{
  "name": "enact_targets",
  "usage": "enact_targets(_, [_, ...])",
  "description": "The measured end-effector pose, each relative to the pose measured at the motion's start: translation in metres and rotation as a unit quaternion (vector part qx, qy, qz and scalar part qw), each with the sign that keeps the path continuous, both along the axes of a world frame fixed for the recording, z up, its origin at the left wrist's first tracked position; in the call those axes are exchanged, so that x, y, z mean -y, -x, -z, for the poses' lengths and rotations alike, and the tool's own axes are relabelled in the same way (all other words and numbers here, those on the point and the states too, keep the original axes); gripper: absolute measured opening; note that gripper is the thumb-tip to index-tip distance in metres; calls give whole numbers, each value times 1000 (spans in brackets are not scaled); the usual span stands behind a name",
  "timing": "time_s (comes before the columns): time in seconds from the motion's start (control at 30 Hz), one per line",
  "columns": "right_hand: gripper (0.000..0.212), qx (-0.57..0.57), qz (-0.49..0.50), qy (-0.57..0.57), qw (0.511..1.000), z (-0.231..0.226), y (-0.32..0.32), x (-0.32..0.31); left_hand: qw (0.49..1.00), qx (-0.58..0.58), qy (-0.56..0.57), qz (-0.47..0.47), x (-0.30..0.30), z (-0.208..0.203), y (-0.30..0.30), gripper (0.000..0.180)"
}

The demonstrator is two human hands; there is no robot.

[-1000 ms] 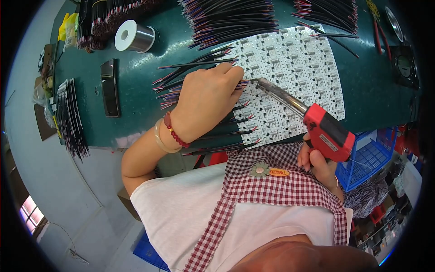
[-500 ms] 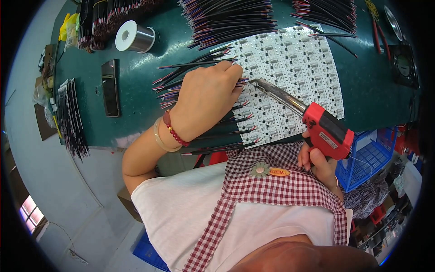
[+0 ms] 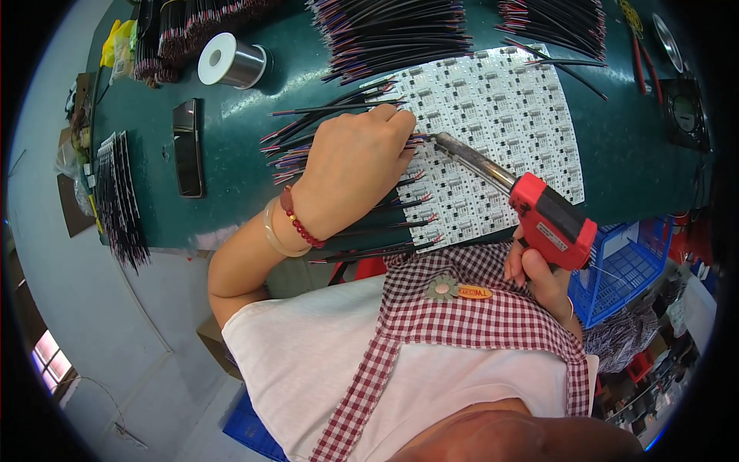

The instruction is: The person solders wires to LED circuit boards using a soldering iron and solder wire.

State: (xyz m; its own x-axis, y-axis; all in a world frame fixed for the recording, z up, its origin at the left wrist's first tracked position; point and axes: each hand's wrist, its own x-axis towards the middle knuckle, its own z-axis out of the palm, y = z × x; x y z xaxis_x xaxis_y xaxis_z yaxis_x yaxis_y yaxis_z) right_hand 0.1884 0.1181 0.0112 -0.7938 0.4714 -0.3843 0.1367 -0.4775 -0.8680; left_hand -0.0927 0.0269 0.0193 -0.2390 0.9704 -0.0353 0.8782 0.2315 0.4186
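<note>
Some coloured wire ends (image 3: pixel 419 139), apparently pinched by the left hand (image 3: pixel 356 165), overlie the circuit-board panel (image 3: pixel 508 115); right hand (image 3: pixel 542 282), fingers curled, grips the soldering gun (image 3: pixel 550 221); holding everything still should help.

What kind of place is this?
It looks like a workshop, probably one for electronics. The right hand holds what looks like a red soldering gun, a white sheet of little circuit boards lies on the green table, and there are piles of black wires.
</note>
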Motion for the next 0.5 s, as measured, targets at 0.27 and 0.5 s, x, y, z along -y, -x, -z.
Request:
enact_targets(0.27, [42,1,-12,-17,1000,0,-5,-1,1000,0,6,-2,-1,0,0,12])
enact_targets(0.5, [52,-19,-10,-16,1000,1,-6,-1,1000,-2,20,-3,-1,-1,0,13])
